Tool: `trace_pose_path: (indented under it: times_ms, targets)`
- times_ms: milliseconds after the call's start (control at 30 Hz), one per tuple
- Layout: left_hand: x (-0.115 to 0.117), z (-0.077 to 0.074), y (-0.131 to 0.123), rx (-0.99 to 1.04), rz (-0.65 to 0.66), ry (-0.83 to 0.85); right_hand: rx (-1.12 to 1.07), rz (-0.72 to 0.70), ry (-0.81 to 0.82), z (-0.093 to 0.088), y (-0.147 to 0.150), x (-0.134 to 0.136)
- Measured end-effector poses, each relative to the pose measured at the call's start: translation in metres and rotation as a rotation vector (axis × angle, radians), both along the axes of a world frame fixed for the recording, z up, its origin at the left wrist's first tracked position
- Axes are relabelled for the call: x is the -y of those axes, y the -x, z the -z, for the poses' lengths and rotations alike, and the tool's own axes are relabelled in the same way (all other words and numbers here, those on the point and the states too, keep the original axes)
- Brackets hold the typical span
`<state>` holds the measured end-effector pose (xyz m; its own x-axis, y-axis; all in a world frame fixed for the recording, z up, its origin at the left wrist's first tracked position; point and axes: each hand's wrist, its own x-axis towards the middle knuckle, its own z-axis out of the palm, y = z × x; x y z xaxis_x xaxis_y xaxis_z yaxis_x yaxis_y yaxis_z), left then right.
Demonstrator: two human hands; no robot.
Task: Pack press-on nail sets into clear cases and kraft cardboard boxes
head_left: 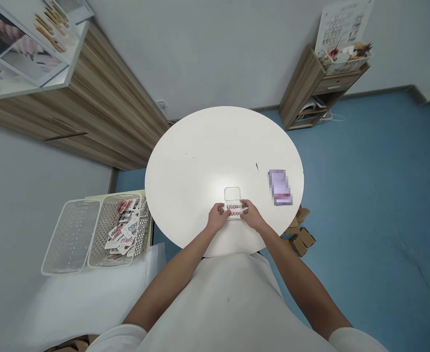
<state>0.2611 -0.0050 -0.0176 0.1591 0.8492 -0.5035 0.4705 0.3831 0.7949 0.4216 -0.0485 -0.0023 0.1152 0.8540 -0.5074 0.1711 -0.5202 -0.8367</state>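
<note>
A small clear hinged case rests near the front of the white round table, its transparent lid standing open toward the far side. Inside are two rows of small rounded pieces that look like false nails, too small to make out fully. My left hand grips the case's left edge, with the thumb reaching over the lower row. On the opposite edge, my right hand has its fingers closed round the right side of the case.
A blurred purple object lies at the table's right. To the left stand white perforated baskets, one with many printed cards. Cardboard boxes sit on the blue floor at right. Wooden cabinets and a small shelf line the wall.
</note>
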Motion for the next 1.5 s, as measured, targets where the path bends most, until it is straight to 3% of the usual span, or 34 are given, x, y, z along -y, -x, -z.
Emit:
trace_pose_path:
  times_ms: [200,367,667,900,1100,1500]
  targets:
    - [0.014,-0.023,0.042,0.038,-0.011,-0.085,-0.083,0.044,-0.092,-0.029,0.045,0.025]
    - [0.024,-0.044,0.078,0.189,-0.007,-0.105,-0.185,0.127,-0.138,-0.041,0.079,0.039]
    - [0.032,-0.064,0.136,0.549,-0.027,0.199,-0.394,0.175,-0.176,-0.058,0.118,0.051]
    - [0.031,-0.070,0.144,0.629,-0.004,0.231,-0.548,0.197,-0.102,-0.075,0.119,0.038]
    - [0.034,-0.075,0.147,0.719,0.033,0.306,-0.471,0.198,-0.173,-0.082,0.114,0.030]
    - [0.040,-0.081,0.137,0.812,-0.123,0.344,-0.598,0.222,-0.216,-0.097,0.120,0.041]
